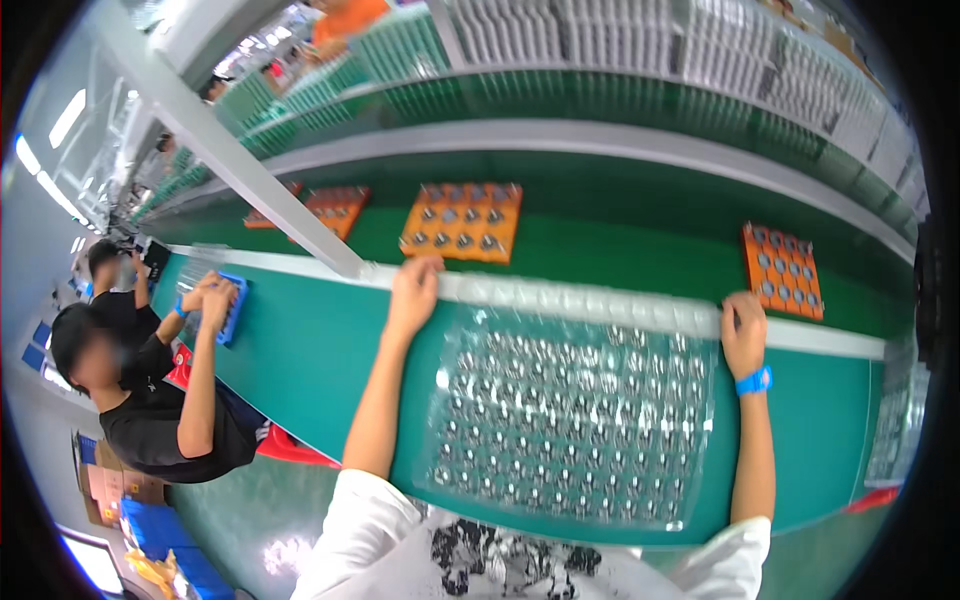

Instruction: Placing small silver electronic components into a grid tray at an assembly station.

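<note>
A clear plastic blister tray [575, 420] lies in front of me on the green worktop, filled with rows of small shiny metal parts. Its far end seems to overlap the pale rail, where a bumpy transparent strip [580, 306] shows between my hands. My left hand [413, 292] is closed at the far left corner of this plastic, fingers curled. Opposite it, my right hand [744, 330], with a blue band at the wrist, is closed at the far right corner. The fingertips of both are partly hidden.
Beyond the rail [820, 338], orange trays of round metal parts [462, 222] [783, 270] sit on a green conveyor. Stacked clear trays [600, 35] line a shelf behind. A slanted post [240, 160] rises at left; a co-worker [160, 400] handles a blue tray [234, 310] there.
</note>
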A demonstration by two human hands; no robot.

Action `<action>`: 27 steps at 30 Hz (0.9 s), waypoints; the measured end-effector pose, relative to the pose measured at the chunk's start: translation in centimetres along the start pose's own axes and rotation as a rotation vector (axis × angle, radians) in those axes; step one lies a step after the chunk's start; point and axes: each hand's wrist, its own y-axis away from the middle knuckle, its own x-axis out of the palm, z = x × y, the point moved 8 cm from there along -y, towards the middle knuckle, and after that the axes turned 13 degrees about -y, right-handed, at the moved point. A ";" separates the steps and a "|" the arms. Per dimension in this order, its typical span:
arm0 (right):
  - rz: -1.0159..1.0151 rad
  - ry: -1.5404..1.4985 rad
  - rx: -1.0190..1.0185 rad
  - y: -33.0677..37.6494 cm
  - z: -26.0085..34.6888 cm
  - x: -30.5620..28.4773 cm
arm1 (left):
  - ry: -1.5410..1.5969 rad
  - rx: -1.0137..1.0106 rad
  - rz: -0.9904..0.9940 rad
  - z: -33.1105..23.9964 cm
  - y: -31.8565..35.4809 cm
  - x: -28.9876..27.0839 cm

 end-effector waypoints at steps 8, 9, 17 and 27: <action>0.029 -0.040 0.082 -0.6 -0.2 0.5 | 0.067 -0.025 0.043 -0.4 -0.4 -0.5; 0.031 -0.038 0.079 -0.5 -0.2 0.3 | 0.081 -0.029 0.039 -0.5 -0.4 -0.5; 0.007 -0.032 -0.014 0.0 0.9 -0.3 | 0.076 -0.019 0.051 -1.6 0.7 -0.1; 0.073 -0.045 0.011 -0.5 0.3 0.8 | 0.256 -0.119 0.085 -4.1 2.4 -4.4</action>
